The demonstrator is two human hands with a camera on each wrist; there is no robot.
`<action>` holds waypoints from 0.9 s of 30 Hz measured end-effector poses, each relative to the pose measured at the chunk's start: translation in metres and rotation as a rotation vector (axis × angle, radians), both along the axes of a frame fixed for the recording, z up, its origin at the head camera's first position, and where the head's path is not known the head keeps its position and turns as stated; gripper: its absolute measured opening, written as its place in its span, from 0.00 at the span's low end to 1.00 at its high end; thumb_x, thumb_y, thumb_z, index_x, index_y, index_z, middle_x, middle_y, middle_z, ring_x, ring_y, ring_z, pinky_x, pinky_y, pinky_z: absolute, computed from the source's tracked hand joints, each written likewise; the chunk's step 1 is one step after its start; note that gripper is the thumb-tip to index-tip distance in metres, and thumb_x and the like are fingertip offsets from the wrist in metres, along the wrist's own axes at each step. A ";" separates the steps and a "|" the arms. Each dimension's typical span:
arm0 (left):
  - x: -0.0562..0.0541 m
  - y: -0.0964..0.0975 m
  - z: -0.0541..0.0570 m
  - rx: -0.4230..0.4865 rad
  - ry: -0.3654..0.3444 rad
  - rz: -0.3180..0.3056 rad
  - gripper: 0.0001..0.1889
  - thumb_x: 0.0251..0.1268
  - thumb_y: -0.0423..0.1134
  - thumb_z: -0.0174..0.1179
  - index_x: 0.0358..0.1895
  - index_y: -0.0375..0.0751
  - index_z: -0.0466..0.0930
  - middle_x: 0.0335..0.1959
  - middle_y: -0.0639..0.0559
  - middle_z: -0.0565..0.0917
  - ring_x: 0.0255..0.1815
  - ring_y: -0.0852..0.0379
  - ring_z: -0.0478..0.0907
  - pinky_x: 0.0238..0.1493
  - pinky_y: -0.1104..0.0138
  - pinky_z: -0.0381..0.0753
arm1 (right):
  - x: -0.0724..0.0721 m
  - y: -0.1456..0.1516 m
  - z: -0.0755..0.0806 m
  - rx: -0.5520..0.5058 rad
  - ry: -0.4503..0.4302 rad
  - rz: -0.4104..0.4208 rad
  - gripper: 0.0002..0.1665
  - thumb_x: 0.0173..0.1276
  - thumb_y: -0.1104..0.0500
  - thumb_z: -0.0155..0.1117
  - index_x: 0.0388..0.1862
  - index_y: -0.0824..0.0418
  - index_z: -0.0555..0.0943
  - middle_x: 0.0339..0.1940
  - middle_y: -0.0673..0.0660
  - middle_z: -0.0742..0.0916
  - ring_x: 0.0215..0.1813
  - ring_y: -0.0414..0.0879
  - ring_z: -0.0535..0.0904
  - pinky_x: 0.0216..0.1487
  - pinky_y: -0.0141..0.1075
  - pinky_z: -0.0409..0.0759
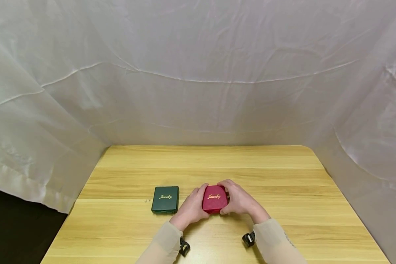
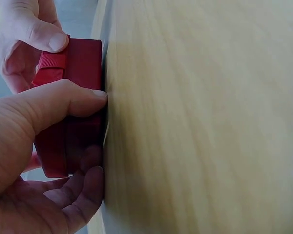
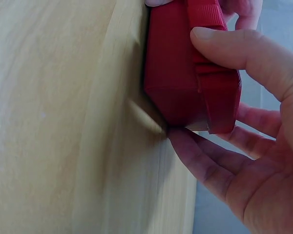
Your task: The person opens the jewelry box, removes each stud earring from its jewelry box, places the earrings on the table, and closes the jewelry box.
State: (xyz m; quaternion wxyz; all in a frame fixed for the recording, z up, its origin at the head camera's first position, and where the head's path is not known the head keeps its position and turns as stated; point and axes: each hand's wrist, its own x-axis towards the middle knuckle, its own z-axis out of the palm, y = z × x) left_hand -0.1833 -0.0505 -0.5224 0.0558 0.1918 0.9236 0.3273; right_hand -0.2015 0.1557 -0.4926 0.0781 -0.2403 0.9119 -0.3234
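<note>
A red jewelry box (image 1: 215,200) with gold "Jewelry" lettering on its lid lies on the wooden table. Both hands hold it from opposite sides. My left hand (image 1: 192,206) grips the left side, with the thumb across the front near the base in the left wrist view and the fingers round the side. On the right side is my right hand (image 1: 240,201); its thumb presses the ribbed red bow (image 3: 206,15) at the lid's front edge, while its fingers curl round the side. The lid looks closed. Left of the left hand lies a dark green jewelry box (image 1: 165,200), also closed.
The light wooden table (image 1: 125,234) has rounded far corners. Pale cloth (image 1: 204,106) hangs behind it and along both sides. A dark area (image 1: 16,227) shows beyond the table at lower left. Black wrist straps (image 1: 184,246) sit by the sleeves.
</note>
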 end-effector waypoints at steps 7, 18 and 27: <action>0.000 -0.001 0.000 0.008 0.000 0.005 0.58 0.35 0.33 0.81 0.74 0.37 0.55 0.55 0.38 0.75 0.49 0.46 0.77 0.53 0.54 0.78 | 0.000 0.001 -0.001 -0.022 -0.006 -0.002 0.52 0.36 0.61 0.86 0.63 0.65 0.73 0.56 0.55 0.78 0.54 0.49 0.76 0.58 0.49 0.74; 0.001 -0.001 -0.002 0.034 -0.011 0.004 0.58 0.35 0.32 0.80 0.74 0.36 0.53 0.58 0.38 0.74 0.52 0.46 0.77 0.54 0.54 0.77 | -0.001 0.003 0.001 -0.035 -0.051 -0.013 0.52 0.36 0.60 0.86 0.64 0.65 0.72 0.57 0.55 0.79 0.55 0.50 0.76 0.59 0.50 0.74; 0.000 -0.002 -0.001 0.062 -0.038 0.015 0.59 0.35 0.32 0.79 0.75 0.35 0.51 0.60 0.38 0.73 0.54 0.46 0.76 0.57 0.54 0.75 | -0.002 0.006 0.001 -0.053 -0.095 -0.026 0.52 0.38 0.59 0.85 0.65 0.64 0.72 0.58 0.56 0.79 0.55 0.49 0.76 0.58 0.48 0.74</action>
